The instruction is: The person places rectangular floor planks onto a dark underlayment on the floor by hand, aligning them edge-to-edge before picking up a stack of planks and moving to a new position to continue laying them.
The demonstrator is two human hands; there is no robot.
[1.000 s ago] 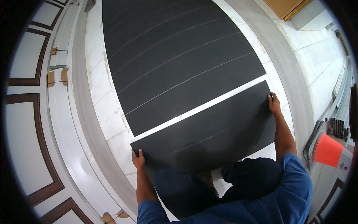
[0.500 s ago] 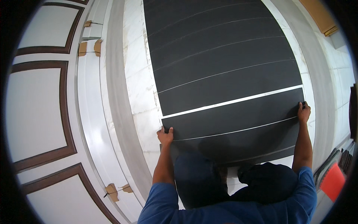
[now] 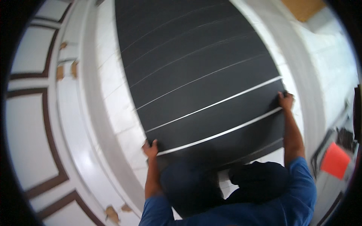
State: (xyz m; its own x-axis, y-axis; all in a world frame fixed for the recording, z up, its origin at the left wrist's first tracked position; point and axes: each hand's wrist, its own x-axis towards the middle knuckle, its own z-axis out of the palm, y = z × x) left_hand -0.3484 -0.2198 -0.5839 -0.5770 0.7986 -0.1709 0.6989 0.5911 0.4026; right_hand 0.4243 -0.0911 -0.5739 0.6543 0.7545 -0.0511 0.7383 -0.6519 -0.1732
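Note:
Several long dark grey boards [image 3: 188, 45] lie edge to edge across white floor tiles, divided by pale lines. My left hand [image 3: 151, 147] grips the left end of a dark board [image 3: 213, 113] near my knees, thumb and fingers at its edge. Opposite, my right hand [image 3: 285, 98] holds the same board's right end. Narrow white gaps show along both long sides of this board, and another dark board [image 3: 245, 139] lies in shadow between it and my knees. The picture is blurred.
At the left are white panels [image 3: 26, 132] with brown frames and long white pieces [image 3: 79, 135] with cardboard bits. Brown sheets [image 3: 301, 7] stand at the upper right. An orange-red toothed tool [image 3: 335, 160] lies at the right among dark strips [image 3: 345, 133].
Both hands have pushed the held board away from me, narrowing the white gap beyond it and opening a wider one on my side. The view has also shifted.

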